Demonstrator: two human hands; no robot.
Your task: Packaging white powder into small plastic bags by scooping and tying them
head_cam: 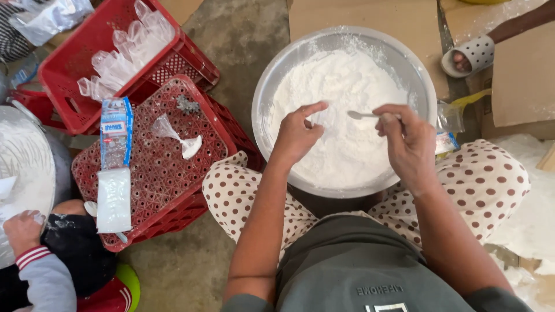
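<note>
Metal bowl point(272, 86) of white powder point(341, 115) at my 12 o'clock, right hand point(409, 144) fingers pinching small spoon point(363, 115), left hand point(298, 136) fingers curled narrow over powder, red crate point(156, 173) at 9 o'clock.

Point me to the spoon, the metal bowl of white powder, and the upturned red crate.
spoon point(359, 115): head view, on its bowl end, over the powder.
metal bowl point(261, 110): head view, on its bare left rim.
upturned red crate point(167, 176): head view, on its perforated top face.

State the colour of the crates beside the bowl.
Red crates, seen in the head view, left of the metal bowl.
</note>
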